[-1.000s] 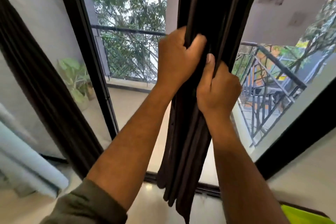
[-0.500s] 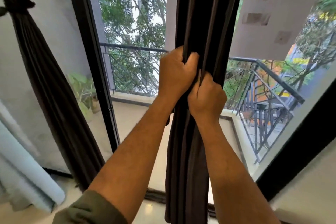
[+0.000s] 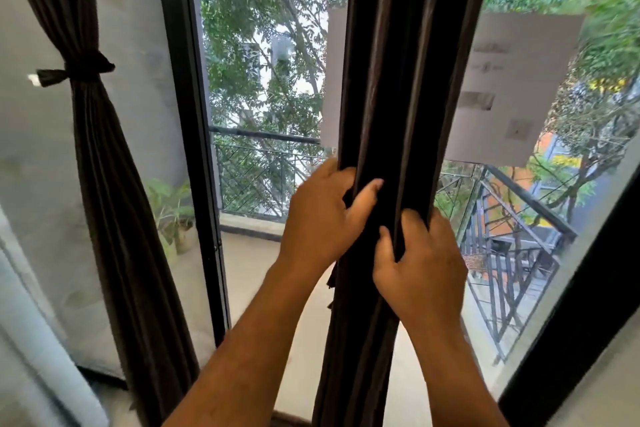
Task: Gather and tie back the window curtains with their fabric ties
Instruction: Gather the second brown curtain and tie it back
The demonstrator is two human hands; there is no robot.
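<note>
Both hands slid lower on bunched centre curtain [image 3: 398, 87], view tilted up; left hand [image 3: 322, 215] grips left folds, right hand [image 3: 419, 263] just below pinches right folds; left curtain [image 3: 104, 156] hangs knotted with fabric tie [image 3: 81, 70]

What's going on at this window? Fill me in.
A person is bunching up the dark middle curtain in front of the window. The left hand grips the folds a little higher, and the right hand pinches them just below. No tie is around this curtain yet. The curtain on the left is already gathered and knotted with its fabric tie. A balcony railing shows through the glass.
</note>
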